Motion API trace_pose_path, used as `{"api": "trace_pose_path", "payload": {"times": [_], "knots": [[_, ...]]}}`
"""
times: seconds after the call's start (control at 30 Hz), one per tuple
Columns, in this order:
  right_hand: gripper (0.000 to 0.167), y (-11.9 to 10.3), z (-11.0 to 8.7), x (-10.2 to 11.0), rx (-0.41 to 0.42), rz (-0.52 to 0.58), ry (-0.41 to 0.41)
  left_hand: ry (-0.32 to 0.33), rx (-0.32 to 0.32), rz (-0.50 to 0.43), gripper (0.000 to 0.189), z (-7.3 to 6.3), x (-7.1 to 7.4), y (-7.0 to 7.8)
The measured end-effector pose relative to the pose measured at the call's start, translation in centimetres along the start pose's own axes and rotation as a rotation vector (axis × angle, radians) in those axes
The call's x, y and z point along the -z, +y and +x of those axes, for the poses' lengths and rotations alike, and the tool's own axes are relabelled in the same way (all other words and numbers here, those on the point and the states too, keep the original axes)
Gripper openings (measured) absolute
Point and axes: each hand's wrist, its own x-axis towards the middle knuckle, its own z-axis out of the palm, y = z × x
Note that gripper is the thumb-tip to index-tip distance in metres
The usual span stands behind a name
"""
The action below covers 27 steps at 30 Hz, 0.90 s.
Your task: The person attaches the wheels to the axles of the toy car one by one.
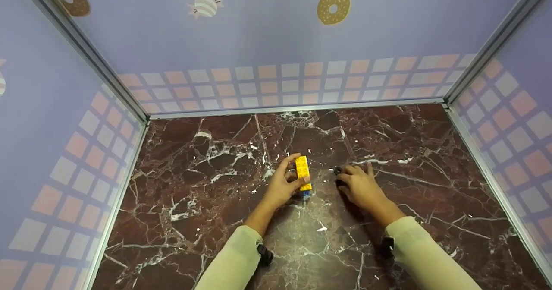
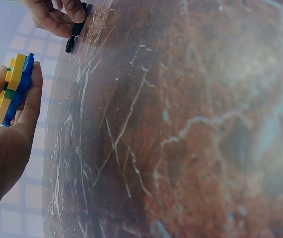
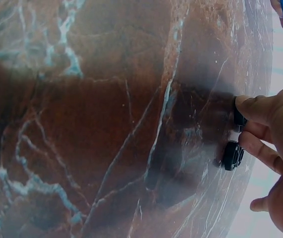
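The left hand's (image 1: pixel 282 186) thumb and fingers pinch a small block stack (image 1: pixel 303 171) between them. The thumb presses the side with yellow bricks (image 2: pixel 16 70), a green brick (image 2: pixel 10 92) shows in the middle just past the thumb tip, and a blue base (image 2: pixel 23 91) lies against the fingers on the other side. From above, the studded yellow face looks up beside the thumb, with a bit of blue at the end nearer the wrist. In the left wrist view the stack seems raised off the table.

The right hand (image 1: pixel 364 186) has its thumb and index finger in a narrow pinch at a black wheel piece (image 3: pixel 232 156), low at the surface; another finger stands out from the rest. One dark part of the piece sits under the thumb tip and a rounder one just beside the index fingertip; whether the two are joined I cannot tell. A gap of bare surface separates this piece from the left fingers and their stack.

Under and around both sets of fingers spreads a dark red marbled tabletop (image 1: pixel 172 238) with white veins. Behind the fingers, toward the person, come pale sleeves (image 1: pixel 233 260), each with a dark wrist device (image 1: pixel 265 254) on its inner side. Well beyond the fingertips, a metal strip (image 1: pixel 258 111) edges the table beneath a lilac back wall (image 1: pixel 267 31) with pink and white squares.
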Motion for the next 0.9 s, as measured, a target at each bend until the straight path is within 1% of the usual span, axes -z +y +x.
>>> {"api": "trace_pose_path", "payload": {"times": [0.2,0.4,0.5,0.63,0.7,0.8,0.9], "knots": [[0.026,-0.02,0.07,0.06,0.023,-0.003,0.012,-0.007,0.038,-0.026,0.075,-0.14,0.03,0.16],[0.022,-0.07,0.24,0.17,0.029,0.0,0.032,-0.021,0.039,-0.046,0.075,-0.2,0.11,0.06],[0.022,-0.18,0.26,0.09,0.035,0.009,0.039,-0.013,0.05,-0.058,0.074,-0.34,0.2,-0.11],[0.023,-0.32,0.32,0.12,0.052,0.026,0.056,0.003,0.071,-0.093,0.074,-0.47,0.27,-0.05],[0.023,-0.31,0.41,0.22,0.057,0.032,0.07,-0.001,0.078,-0.12,0.075,-0.43,0.23,0.05],[0.024,-0.3,0.63,0.47,0.055,0.054,0.092,-0.011,0.081,-0.144,0.074,-0.19,0.15,-0.03],[0.023,-0.33,0.95,0.8,0.046,0.11,0.105,-0.012,0.08,-0.16,0.074,-0.02,0.07,0.05]]}}
